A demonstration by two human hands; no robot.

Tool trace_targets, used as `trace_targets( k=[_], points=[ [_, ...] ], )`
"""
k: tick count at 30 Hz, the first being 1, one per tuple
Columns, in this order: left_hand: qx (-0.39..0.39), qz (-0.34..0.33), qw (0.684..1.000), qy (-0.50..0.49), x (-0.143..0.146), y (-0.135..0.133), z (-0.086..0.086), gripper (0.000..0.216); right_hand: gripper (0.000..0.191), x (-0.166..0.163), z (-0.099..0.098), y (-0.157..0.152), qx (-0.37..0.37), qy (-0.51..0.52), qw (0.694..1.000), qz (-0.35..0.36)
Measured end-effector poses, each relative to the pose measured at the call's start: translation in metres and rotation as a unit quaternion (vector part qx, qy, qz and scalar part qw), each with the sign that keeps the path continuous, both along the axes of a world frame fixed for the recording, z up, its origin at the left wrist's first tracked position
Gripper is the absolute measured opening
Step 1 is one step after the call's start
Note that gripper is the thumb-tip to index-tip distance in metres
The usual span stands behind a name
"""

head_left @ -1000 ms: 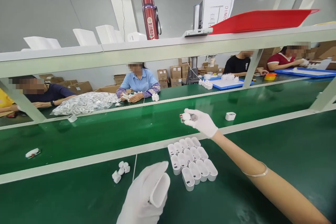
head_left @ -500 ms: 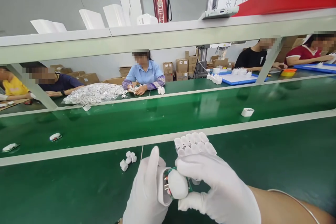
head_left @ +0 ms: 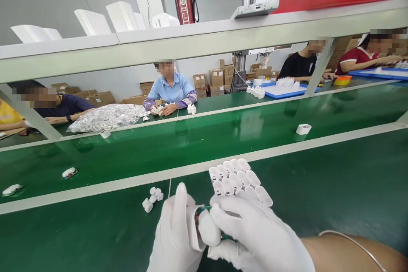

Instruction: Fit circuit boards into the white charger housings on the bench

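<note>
My gloved left hand point(head_left: 172, 236) is wrapped round a white plastic charger housing point(head_left: 193, 230), its open end turned to the right. My gloved right hand point(head_left: 258, 227) pinches a green circuit board point(head_left: 204, 208) by its edges, and the board's left part sits inside the housing's mouth. A rounded white block point(head_left: 209, 228) covers most of the board's near face. Just beyond my right hand, several white housings point(head_left: 235, 179) stand in close rows, open ends up. Small white lumps point(head_left: 153, 199) lie in a cluster beyond my left hand.
A green conveyor belt point(head_left: 223, 131) runs across beyond the bench's pale rail point(head_left: 127, 182). It carries a white housing point(head_left: 303, 129) and two boards at left point(head_left: 69, 173). Opposite, people work beside a bag of white parts point(head_left: 106, 117). A shelf point(head_left: 191, 42) spans above.
The board has moved left, deeper into the housing, with my right hand following it. My view has shifted slightly, showing more of the housing rows.
</note>
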State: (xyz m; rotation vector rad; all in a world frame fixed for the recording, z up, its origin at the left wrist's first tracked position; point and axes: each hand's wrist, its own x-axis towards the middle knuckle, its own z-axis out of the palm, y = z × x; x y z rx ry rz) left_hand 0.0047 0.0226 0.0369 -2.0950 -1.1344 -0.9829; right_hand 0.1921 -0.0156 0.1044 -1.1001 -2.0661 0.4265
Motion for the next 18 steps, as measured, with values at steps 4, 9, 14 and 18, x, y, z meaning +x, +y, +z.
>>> trace_targets(
  k=[4, 9, 14, 18],
  points=[
    [-0.046, -0.016, 0.999, 0.0, -0.001, 0.001, 0.003, 0.053, 0.031, -0.005, -0.005, -0.005, 0.016, -0.028, 0.998, -0.058],
    [-0.037, -0.008, 0.999, -0.023, 0.006, -0.001, 0.008, 0.065, 0.033, -0.008, -0.021, -0.007, -0.016, -0.091, 0.987, -0.131],
    [-0.04, -0.021, 0.998, -0.042, 0.01, -0.003, 0.01, 0.077, 0.03, -0.008, -0.034, -0.006, -0.063, -0.11, 0.982, -0.141],
    [-0.002, -0.039, 0.999, -0.011, 0.008, 0.0, 0.006, 0.075, 0.021, -0.01, -0.024, -0.005, -0.075, -0.114, 0.981, -0.14]
  ],
)
